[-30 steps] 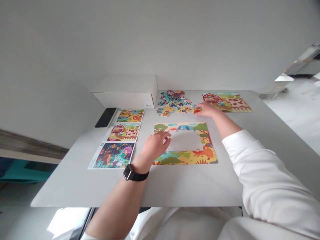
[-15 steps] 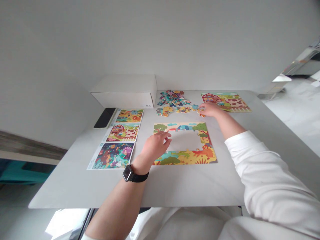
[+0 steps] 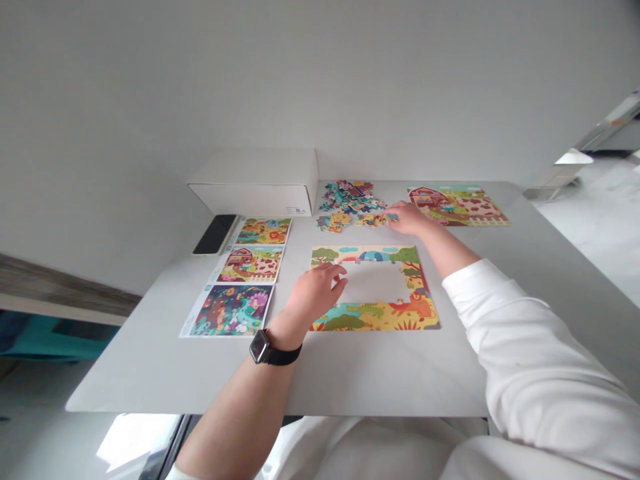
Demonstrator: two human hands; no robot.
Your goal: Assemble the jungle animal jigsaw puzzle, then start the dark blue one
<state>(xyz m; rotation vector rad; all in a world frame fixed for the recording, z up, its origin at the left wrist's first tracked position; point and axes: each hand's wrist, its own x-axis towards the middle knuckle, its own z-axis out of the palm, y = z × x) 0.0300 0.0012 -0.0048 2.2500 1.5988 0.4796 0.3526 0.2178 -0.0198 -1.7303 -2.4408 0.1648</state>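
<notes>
Phone (image 3: pixel 215 234) far left on grey table (image 3: pixel 350 373), beside three reference cards (image 3: pixel 249 264) and white box (image 3: pixel 260 180). Left hand (image 3: pixel 315 292), smartwatch (image 3: pixel 260 347) on wrist, lies loosely open, holding nothing, fingers on left border of half-built safari puzzle (image 3: pixel 375 313). Loose-piece pile (image 3: pixel 347 203) sits behind it. Right hand (image 3: pixel 407 217) at pile's right edge, fingertips touching pieces; can't tell whether it pinches one. Finished farm puzzle (image 3: pixel 463 205) just right of that hand.
</notes>
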